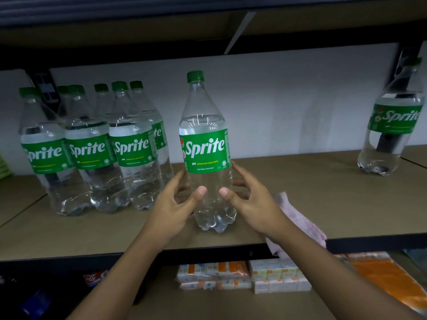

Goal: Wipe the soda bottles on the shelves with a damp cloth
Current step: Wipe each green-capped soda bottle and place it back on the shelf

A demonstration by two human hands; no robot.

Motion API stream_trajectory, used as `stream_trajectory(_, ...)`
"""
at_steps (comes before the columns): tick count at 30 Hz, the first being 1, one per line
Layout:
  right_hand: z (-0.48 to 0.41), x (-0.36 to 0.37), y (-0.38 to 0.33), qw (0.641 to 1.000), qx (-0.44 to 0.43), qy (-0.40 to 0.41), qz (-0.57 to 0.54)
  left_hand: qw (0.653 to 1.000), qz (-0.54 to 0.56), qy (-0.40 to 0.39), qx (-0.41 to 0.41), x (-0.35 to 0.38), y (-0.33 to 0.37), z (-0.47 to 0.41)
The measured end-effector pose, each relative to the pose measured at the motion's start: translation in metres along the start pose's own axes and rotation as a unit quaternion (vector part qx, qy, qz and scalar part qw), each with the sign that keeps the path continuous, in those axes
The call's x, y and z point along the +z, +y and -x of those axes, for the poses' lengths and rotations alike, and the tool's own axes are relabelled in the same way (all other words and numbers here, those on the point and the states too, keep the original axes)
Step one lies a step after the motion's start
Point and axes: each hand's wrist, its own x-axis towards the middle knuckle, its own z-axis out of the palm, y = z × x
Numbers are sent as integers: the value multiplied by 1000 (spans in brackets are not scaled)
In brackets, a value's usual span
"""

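Thumbs of left hand [175, 205] and right hand [250, 204] on clear green-labelled plastic Sprite bottle [205, 148], fingers curled round it, pink cloth [300, 221] on brown shelf [312, 181] beside.

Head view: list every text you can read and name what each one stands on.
"Sprite": green label of the centre bottle.
"LEMON DAN LIMAU NIPIS": yellow line on that same label; the print under it is too small to read.
"Sprite": labels of the left bottles, on the three front ones.
"Sprite": label of the right bottle.
Print on the packs below: too blurred to read.
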Motion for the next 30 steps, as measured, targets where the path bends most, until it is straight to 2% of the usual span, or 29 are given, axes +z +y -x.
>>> stream_trajectory(11,-55,-54,38,999,19,26,-26,997,-30,-69,20,72,-8,-78)
stream_trajectory(20,-38,-158,68,991,34,127,-17,993,14,-119,9,196,3,-119)
stream_trajectory(30,20,-287,98,963,44,265,-2,985,-5,-169,43,358,42,-117)
